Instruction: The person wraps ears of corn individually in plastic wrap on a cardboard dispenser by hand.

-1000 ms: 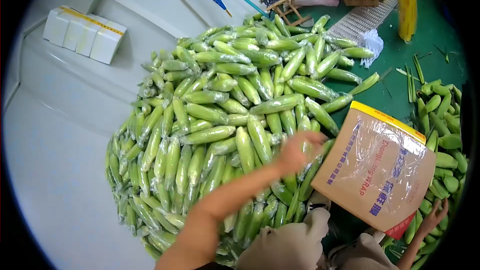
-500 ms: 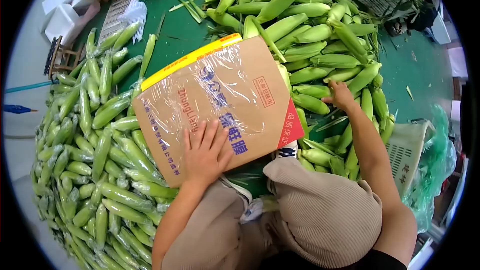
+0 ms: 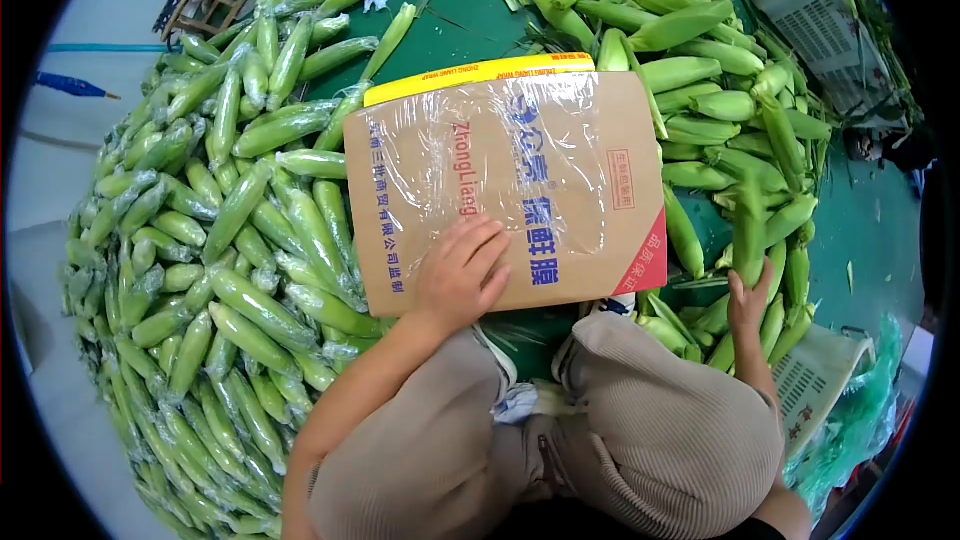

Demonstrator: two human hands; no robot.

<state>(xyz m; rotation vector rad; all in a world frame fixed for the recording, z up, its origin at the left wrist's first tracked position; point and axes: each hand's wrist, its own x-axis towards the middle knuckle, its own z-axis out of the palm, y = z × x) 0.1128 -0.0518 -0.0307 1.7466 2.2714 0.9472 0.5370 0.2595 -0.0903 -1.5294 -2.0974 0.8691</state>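
My left hand lies on the film-covered top of a brown cardboard box, its fingers resting flat and holding nothing. The box is printed with blue and red lettering, and a yellow box edge shows along its far side. At the right, my right hand is closed around the lower end of an ear of corn in its green husk, held upright. Behind it spreads a heap of husked-in corn without film.
A large pile of film-wrapped corn covers the left side. A white crate with leaves stands at the far right; another crate with a green plastic bag sits nearer. A small wooden stool is at the far left.
My right hand has drawn back toward me from the heap, now with an ear of corn in it. My left hand stays on the box, its fingers less spread. The view has shifted left.
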